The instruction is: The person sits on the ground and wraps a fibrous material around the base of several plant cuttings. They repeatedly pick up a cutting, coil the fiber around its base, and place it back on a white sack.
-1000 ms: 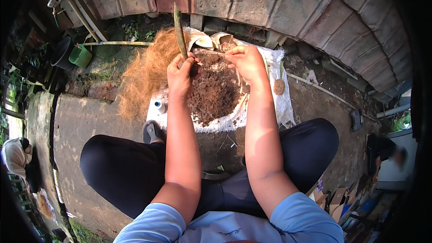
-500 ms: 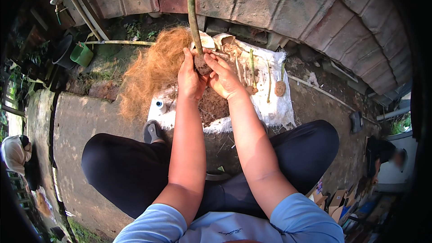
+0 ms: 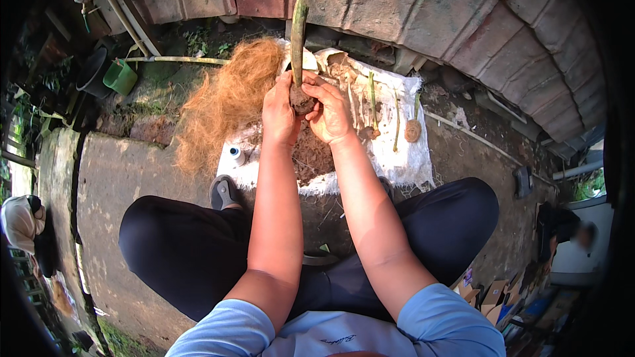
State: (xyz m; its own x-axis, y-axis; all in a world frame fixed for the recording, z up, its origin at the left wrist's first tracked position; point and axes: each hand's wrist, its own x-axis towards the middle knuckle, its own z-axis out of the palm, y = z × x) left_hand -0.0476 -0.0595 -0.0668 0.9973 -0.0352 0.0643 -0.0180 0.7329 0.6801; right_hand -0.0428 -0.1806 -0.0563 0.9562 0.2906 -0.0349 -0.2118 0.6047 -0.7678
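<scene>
Between my two hands is a ball of brown soil point(image 3: 301, 102) packed round the lower end of a thick green-brown stem cutting point(image 3: 299, 36), which stands nearly upright. My left hand point(image 3: 280, 114) cups the ball from the left. From the other side my right hand point(image 3: 328, 112) presses on it with thumb and fingers. Under the hands lies loose soil point(image 3: 313, 158) on a white woven sack point(image 3: 403, 168). A heap of orange-brown fibre point(image 3: 225, 102) spreads to the left. Several thin cuttings point(image 3: 373, 99) lie on the right, one with a wrapped ball point(image 3: 413, 131) at its end.
A spool of white thread point(image 3: 237, 154) stands at the sack's left edge. Roof tiles point(image 3: 390, 0) overhang the far side. A green bucket point(image 3: 120, 77) sits far left, near a pipe point(image 3: 178, 60). Other people point(image 3: 23, 225) are at both sides.
The stem has swung from a leftward lean to nearly upright, and the soil ball has turned with it. My fingers have shifted slightly around the ball.
</scene>
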